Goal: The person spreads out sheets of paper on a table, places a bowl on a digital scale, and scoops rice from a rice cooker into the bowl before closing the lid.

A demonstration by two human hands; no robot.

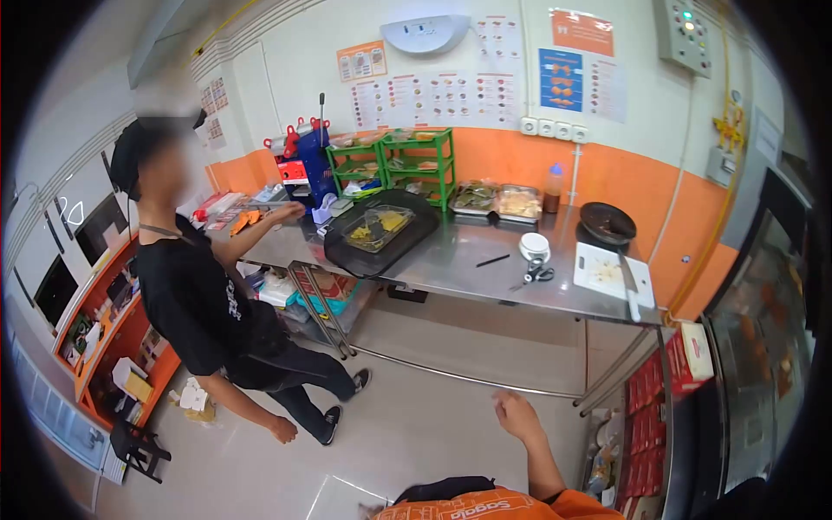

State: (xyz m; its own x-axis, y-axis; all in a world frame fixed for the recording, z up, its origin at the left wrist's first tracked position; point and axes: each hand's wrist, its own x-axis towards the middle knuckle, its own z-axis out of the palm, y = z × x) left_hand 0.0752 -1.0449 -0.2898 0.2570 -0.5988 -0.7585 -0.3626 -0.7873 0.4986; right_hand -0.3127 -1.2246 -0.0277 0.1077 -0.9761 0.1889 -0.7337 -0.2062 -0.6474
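Observation:
My right hand (518, 415) is raised over the floor in front of the steel table (407, 260), apart from it. Its fingers look loosely bent and a little apart, with nothing visible in them. My left hand is out of view. On the table's right part lie a white cutting board (596, 270) with pale scraps, a knife (629, 286) across its edge, black-handled scissors (539, 270), a white round container (534, 247) and a black stick-like item (492, 260).
A person in black (195, 295) stands at the left, one hand (282, 214) over the table. A black tray (336, 247) bears a clear container of yellow pieces (378, 228). Behind are green racks (422, 165), food trays (520, 204), a sauce bottle (553, 188) and a frying pan (607, 224).

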